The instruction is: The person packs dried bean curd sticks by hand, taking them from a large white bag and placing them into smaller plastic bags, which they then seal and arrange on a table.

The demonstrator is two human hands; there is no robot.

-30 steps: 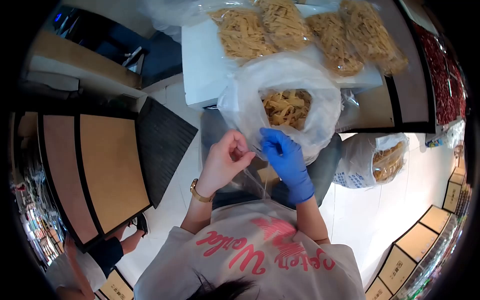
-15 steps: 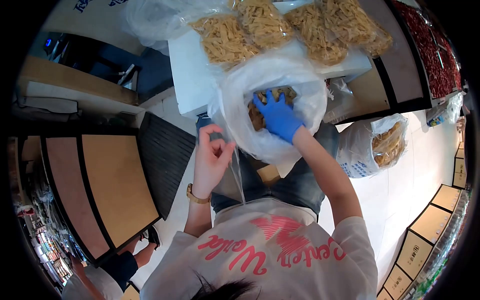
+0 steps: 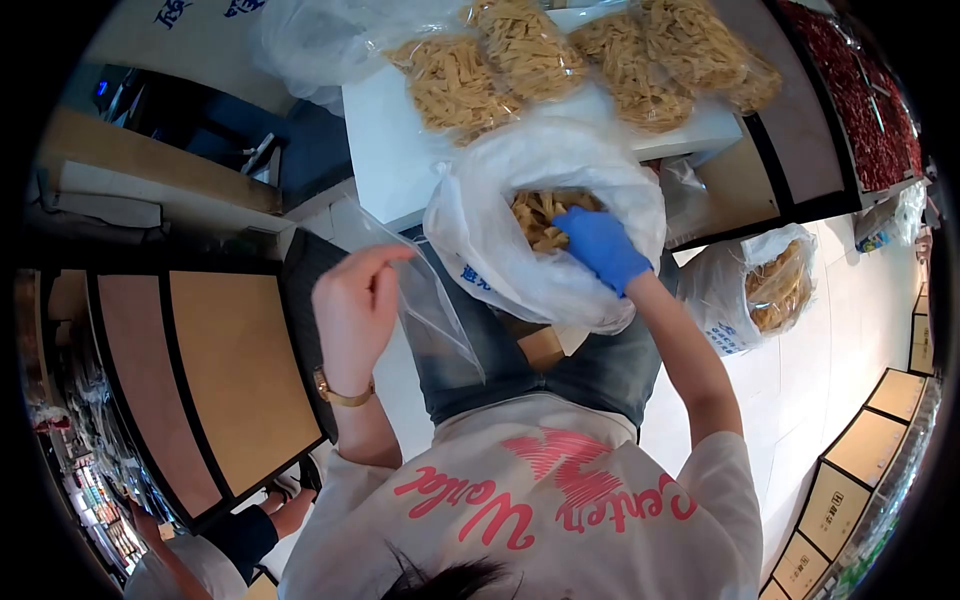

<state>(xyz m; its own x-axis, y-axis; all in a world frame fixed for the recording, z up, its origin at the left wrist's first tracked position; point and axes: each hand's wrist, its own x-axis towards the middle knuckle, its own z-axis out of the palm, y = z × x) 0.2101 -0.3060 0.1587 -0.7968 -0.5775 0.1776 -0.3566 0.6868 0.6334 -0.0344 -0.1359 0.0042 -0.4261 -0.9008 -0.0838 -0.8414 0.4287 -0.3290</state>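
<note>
My left hand (image 3: pixel 352 305), bare with a gold watch on the wrist, pinches the edge of a clear plastic bag (image 3: pixel 435 310) that hangs beside it over my left thigh. A large white plastic sack (image 3: pixel 470 225) stands open between my knees, holding dried tan strips (image 3: pixel 540 218). Inside its mouth is my right hand (image 3: pixel 602 250) in a blue glove, with curled fingers closing on some strips; the fingertips are partly hidden.
Several filled clear bags of strips (image 3: pixel 455 85) lie on the white table (image 3: pixel 385 150) ahead. A second white sack (image 3: pixel 725 300) stands on the floor at right. Wooden cabinets (image 3: pixel 235 380) line the left. Another person (image 3: pixel 205 560) is at lower left.
My left hand has moved left, drawing the clear bag away from the sack. My right hand has shifted right and its spread fingers have curled. The sack's mouth has changed shape.
</note>
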